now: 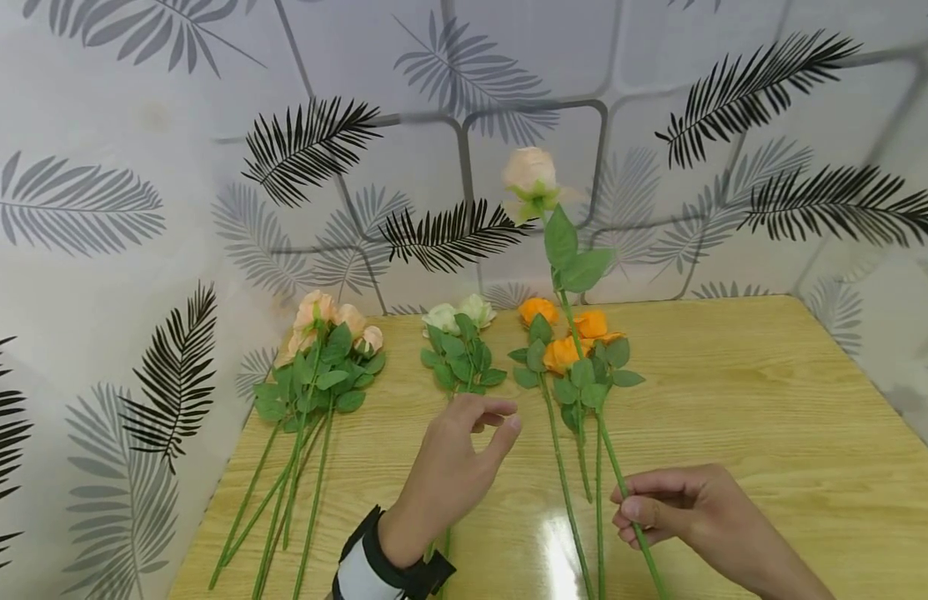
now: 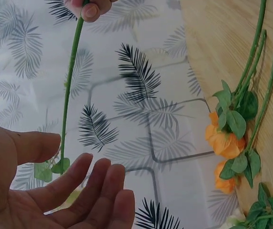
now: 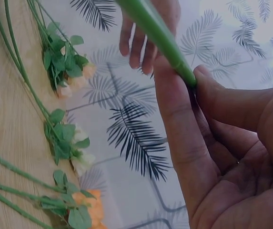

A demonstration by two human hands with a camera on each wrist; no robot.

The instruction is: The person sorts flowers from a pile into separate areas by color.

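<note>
Between thumb and fingers, my right hand [image 1: 684,512] pinches the green stem of a pale peach rose [image 1: 531,175], held up with its bloom above the table's back edge. In the right wrist view the stem [image 3: 162,40] passes between thumb and index fingertip. My left hand [image 1: 456,467] hovers over the middle of the table, fingers loosely bent, holding nothing. The left wrist view shows its thumb and fingers apart, with the stem [image 2: 71,81] beyond them. Orange roses [image 1: 569,354] lie behind the held stem, and white-green roses [image 1: 459,317] lie beyond the left hand.
A bunch of several peach roses [image 1: 317,321] lies on the left of the wooden table [image 1: 734,400], stems toward the front. Leaf-patterned sheeting [image 1: 403,167] rises behind the table and on its left. A black and white band [image 1: 373,567] circles the left wrist.
</note>
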